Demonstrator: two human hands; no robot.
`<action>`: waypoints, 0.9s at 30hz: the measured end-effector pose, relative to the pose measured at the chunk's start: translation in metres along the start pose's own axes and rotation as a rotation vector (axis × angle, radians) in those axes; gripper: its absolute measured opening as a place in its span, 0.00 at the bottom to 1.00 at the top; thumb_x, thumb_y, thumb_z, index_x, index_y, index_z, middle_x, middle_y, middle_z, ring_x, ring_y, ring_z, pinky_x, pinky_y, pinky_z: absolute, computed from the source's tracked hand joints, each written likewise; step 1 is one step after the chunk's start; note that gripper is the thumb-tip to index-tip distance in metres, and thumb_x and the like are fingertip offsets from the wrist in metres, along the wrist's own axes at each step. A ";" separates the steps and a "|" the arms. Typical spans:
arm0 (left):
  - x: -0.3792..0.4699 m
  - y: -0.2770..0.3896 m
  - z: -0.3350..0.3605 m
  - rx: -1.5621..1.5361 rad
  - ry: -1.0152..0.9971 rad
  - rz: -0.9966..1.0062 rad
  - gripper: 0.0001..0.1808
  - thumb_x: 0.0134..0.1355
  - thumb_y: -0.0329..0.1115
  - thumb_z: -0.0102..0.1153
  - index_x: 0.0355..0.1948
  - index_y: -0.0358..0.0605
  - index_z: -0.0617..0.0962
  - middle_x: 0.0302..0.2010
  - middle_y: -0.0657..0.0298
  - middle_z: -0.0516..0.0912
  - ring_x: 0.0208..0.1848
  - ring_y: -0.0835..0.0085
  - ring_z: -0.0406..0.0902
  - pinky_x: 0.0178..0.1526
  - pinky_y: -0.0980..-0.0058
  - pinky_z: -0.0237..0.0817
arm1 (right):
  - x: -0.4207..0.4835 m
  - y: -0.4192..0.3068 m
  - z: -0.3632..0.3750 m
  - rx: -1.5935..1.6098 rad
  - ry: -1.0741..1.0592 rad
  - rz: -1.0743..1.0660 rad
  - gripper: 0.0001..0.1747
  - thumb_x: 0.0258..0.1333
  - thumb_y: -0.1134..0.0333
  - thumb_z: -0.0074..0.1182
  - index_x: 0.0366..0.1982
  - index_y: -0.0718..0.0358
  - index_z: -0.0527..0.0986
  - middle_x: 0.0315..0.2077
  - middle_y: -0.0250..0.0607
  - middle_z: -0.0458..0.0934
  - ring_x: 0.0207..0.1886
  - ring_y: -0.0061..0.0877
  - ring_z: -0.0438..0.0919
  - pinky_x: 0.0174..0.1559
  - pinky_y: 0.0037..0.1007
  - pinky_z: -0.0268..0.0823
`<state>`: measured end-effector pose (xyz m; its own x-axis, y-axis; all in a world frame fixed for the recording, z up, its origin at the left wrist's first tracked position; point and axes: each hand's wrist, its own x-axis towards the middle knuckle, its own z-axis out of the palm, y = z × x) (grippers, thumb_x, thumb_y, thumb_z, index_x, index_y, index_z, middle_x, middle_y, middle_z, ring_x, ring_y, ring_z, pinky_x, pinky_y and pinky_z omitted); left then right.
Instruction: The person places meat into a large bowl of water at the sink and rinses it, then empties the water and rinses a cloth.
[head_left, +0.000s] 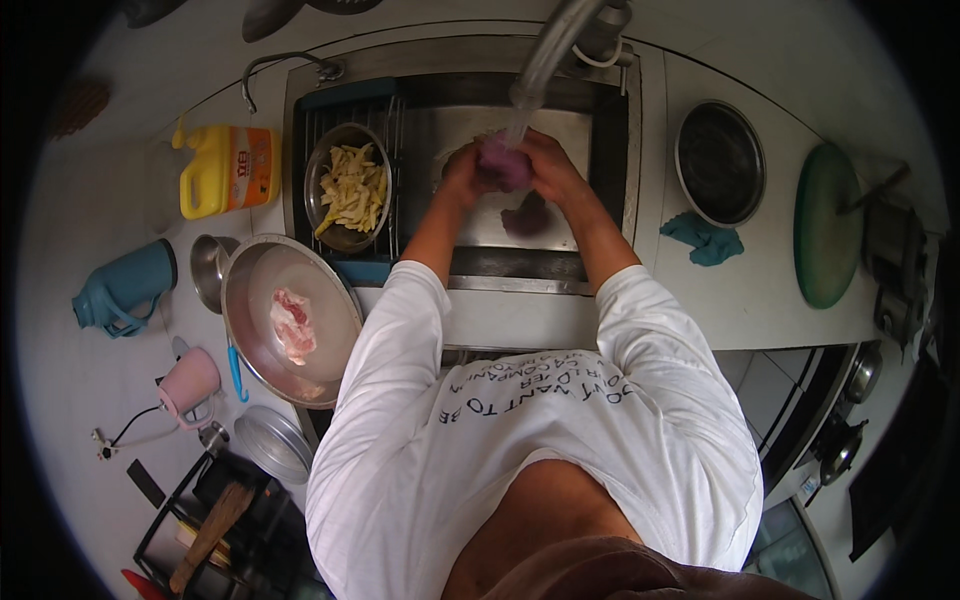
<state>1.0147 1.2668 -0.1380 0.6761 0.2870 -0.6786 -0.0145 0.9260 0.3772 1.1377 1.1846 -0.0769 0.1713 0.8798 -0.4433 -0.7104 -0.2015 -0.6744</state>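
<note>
Under the faucet (551, 56), my left hand (463, 171) and my right hand (553, 166) hold a purple, blurred item (505, 160) between them over the steel sink (450, 262). Water seems to run onto it. What the item is, I cannot tell. Just below my hands a dark purplish shape shows at the sink's bottom, perhaps a shadow or reflection. Left of my left hand, a steel bowl (310, 180) of pale yellow cut strips (352, 187) rests on a wire rack inside the sink.
At left stand a yellow detergent jug (206, 172), a teal thermos (131, 289), a pink electric kettle (191, 382) and a large steel basin (247, 315) with raw meat (292, 326). At right lie a dark round pan (720, 161), a teal cloth (703, 238) and a green-rimmed round board (825, 225).
</note>
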 end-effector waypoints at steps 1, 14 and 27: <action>0.002 0.001 0.005 0.080 0.072 0.118 0.17 0.54 0.45 0.45 0.39 0.44 0.69 0.36 0.59 0.73 0.35 0.68 0.71 0.36 0.68 0.65 | 0.005 0.005 -0.011 -0.109 0.056 -0.039 0.16 0.50 0.65 0.43 0.40 0.67 0.66 0.34 0.40 0.72 0.32 0.26 0.73 0.37 0.23 0.66; -0.041 -0.080 0.079 1.394 0.314 1.023 0.11 0.46 0.38 0.52 0.16 0.42 0.73 0.14 0.57 0.72 0.19 0.64 0.71 0.22 0.68 0.60 | 0.031 0.101 -0.075 0.564 0.199 0.110 0.17 0.49 0.57 0.42 0.38 0.60 0.65 0.36 0.39 0.69 0.41 0.27 0.67 0.45 0.30 0.59; -0.014 -0.025 0.052 1.700 0.639 0.973 0.11 0.46 0.40 0.49 0.19 0.43 0.75 0.19 0.54 0.75 0.22 0.58 0.73 0.23 0.66 0.62 | 0.016 0.050 0.006 0.525 0.434 0.112 0.18 0.53 0.53 0.37 0.21 0.60 0.66 0.19 0.36 0.67 0.26 0.25 0.68 0.32 0.27 0.62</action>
<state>1.0439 1.2271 -0.1056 0.5678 0.8133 0.1275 0.6725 -0.5476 0.4980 1.1008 1.1911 -0.1135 0.2576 0.5920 -0.7637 -0.9575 0.0502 -0.2840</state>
